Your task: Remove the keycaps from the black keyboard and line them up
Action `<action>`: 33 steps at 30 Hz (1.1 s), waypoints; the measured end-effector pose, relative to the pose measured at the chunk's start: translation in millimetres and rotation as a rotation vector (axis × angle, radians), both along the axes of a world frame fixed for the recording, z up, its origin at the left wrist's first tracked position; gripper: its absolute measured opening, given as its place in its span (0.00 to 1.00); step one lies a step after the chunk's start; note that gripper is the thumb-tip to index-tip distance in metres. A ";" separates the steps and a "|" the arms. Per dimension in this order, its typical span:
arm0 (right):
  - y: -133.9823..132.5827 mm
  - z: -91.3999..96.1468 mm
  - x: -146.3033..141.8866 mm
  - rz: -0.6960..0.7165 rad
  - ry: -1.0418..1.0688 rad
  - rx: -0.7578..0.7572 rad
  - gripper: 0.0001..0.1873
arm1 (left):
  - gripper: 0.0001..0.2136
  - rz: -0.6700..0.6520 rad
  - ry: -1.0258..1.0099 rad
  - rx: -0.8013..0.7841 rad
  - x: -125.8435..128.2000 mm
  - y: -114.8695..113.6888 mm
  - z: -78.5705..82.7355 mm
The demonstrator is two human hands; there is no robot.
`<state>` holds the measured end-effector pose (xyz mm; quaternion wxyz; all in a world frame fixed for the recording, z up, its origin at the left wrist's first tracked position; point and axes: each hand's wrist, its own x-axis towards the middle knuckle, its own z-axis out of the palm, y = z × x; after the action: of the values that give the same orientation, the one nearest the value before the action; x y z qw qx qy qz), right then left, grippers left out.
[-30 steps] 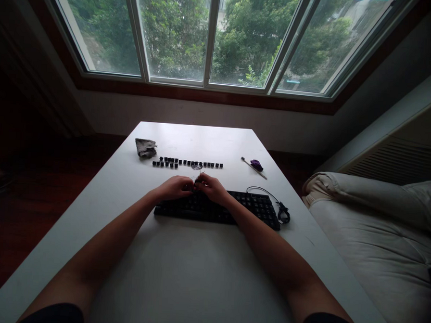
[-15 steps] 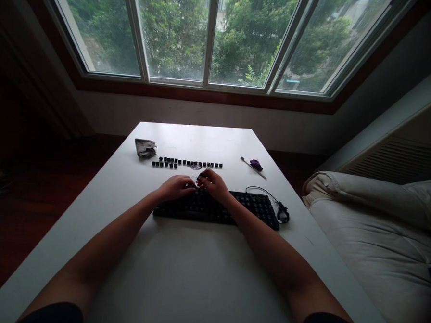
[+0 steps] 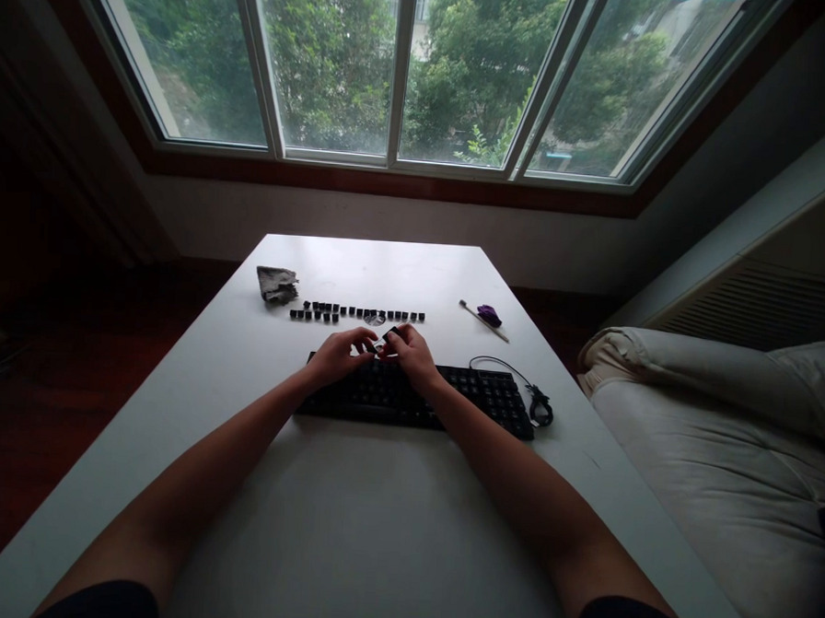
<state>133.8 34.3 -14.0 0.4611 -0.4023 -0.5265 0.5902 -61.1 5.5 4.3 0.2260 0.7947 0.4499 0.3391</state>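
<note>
A black keyboard (image 3: 373,399) lies on the white table, its left and middle parts partly covered by my hands. Above its back edge, my right hand (image 3: 414,355) is closed on a keycap puller (image 3: 392,334), a small black handle with thin wires pointing left. My left hand (image 3: 341,353) pinches a small black keycap (image 3: 373,348) at the wire end, though the fingers partly hide it. Beyond the hands, loose black keycaps (image 3: 352,311) stand in two rows, the nearer one shorter.
A grey cloth (image 3: 276,284) lies at the back left of the table (image 3: 373,528). To the right are a thin brush (image 3: 485,321) and a crumpled purple thing (image 3: 490,315). The keyboard's bundled cable (image 3: 540,408) rests by its right end. A pale sofa (image 3: 715,472) stands beside the table.
My left hand has lifted slightly off the keyboard and its fingers have come to the puller's wire end. My right hand has tilted the puller, so its black handle shows more.
</note>
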 end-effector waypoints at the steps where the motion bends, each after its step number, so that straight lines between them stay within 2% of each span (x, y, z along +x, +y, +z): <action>1: 0.2 -0.5 -0.1 -0.009 0.004 -0.005 0.17 | 0.17 0.012 0.013 0.011 1.1 -1.0 0.3; 3: 0.6 -1.2 -0.1 -0.022 0.001 -0.011 0.17 | 0.17 0.017 0.061 0.049 2.6 -3.2 1.7; 8: 1.8 -2.8 1.1 -0.034 -0.039 0.008 0.16 | 0.11 -0.053 0.202 0.133 2.7 -6.1 5.7; 15: 2.5 -4.9 1.8 -0.024 -0.083 0.022 0.13 | 0.10 -0.129 0.320 0.192 -1.3 -2.2 4.6; 23: 2.6 -5.8 0.8 -0.059 -0.226 0.055 0.08 | 0.08 -0.179 0.319 0.317 0.8 -1.4 1.7; 29: 6.7 -3.8 3.5 -0.092 -0.180 -0.006 0.07 | 0.07 -0.105 0.313 0.332 -3.5 0.9 3.5; 33: 6.7 3.9 5.8 -0.119 -0.118 -0.035 0.08 | 0.05 0.082 0.322 0.293 -19.6 13.1 -1.7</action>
<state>139.6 41.0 -10.1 0.4565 -0.4749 -0.5175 0.5461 -80.8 18.7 2.6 0.0192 0.8440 0.4580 0.2786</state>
